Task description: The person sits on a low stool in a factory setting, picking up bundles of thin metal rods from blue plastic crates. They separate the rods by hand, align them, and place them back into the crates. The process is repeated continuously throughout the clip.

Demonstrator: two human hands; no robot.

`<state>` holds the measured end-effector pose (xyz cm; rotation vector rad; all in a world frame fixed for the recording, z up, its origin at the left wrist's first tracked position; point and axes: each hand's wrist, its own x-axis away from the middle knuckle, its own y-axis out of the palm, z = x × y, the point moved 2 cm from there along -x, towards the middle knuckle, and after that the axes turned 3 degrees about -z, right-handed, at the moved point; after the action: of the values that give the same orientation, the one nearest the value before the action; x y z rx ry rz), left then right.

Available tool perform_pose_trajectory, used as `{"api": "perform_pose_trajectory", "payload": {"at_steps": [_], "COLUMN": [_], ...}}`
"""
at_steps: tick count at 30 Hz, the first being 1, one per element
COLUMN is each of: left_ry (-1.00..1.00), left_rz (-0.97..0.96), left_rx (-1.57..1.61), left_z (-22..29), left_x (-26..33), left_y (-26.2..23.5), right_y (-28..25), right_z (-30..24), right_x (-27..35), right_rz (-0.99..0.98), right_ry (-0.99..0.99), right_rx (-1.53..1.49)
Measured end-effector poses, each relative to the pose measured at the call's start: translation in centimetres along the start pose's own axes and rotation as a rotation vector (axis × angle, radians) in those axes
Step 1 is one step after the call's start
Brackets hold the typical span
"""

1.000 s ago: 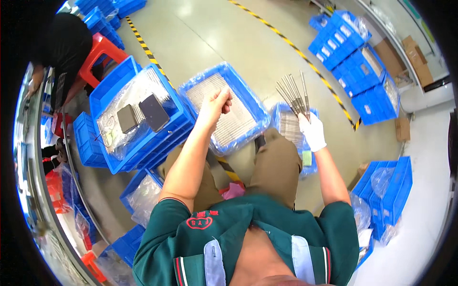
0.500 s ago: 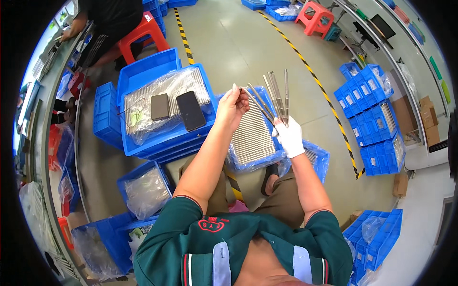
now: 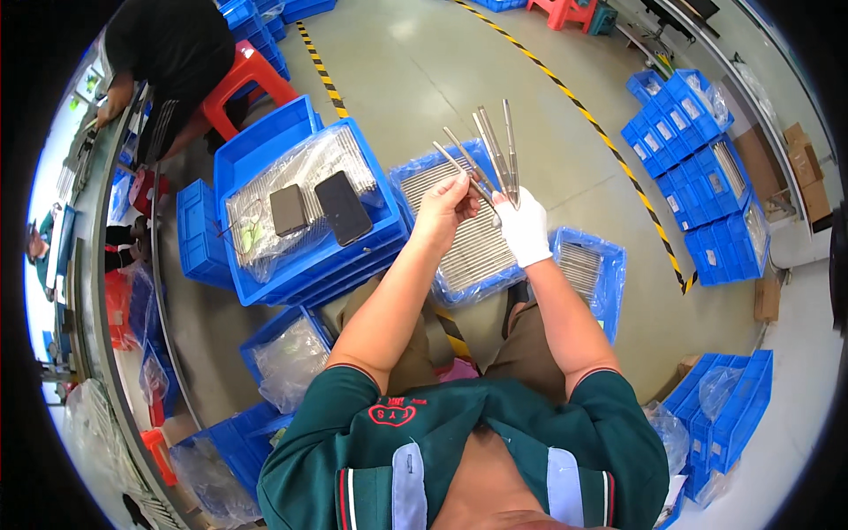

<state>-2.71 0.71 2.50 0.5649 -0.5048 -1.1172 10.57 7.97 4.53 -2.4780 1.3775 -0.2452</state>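
Gloved right hand (image 3: pixel 523 228) gripped fanned metal rods (image 3: pixel 491 148) pointing toward upper frame; bare left hand (image 3: pixel 446 205) pinched one rod's lower end.

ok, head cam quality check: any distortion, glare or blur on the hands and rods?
Head view: strong fisheye, the yellow-black floor stripe bows and black corners ring the picture; glare on the plastic film; left hand, gloved right hand and metal rods look sharp, evenly lit.

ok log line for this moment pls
left hand: pinching one metal rod | right hand: gloved, gripping fanned rods | below: blue tray of rods
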Motion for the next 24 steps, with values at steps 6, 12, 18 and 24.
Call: {"api": "perform_pose_trajectory", "payload": {"at_steps": [6, 12, 18, 24], "left_ry": [-0.025, 0.092, -0.028, 0.058], "left_rz": [0.043, 0.078, -0.017, -0.002], "left_rx": [-0.146, -0.264, -0.042, -0.392], "left_z": [0.5, 0.1, 0.6, -1.4], "left_x": [0.0, 0.0, 0.1, 0.8], "left_y": [0.4, 0.8, 0.9, 2.0], "right_y": [-1.2, -1.0, -1.2, -0.7], "right_z": [0.5, 0.7, 1.0, 0.8], "right_x": [-0.2, 0.2, 0.1, 0.0], "right_rz": [0.013, 0.021, 0.046, 0.064], "right_ry": [-0.054, -0.053, -0.076, -0.106], "right_rx": [0.146, 0.111, 0.18, 0.183]}}
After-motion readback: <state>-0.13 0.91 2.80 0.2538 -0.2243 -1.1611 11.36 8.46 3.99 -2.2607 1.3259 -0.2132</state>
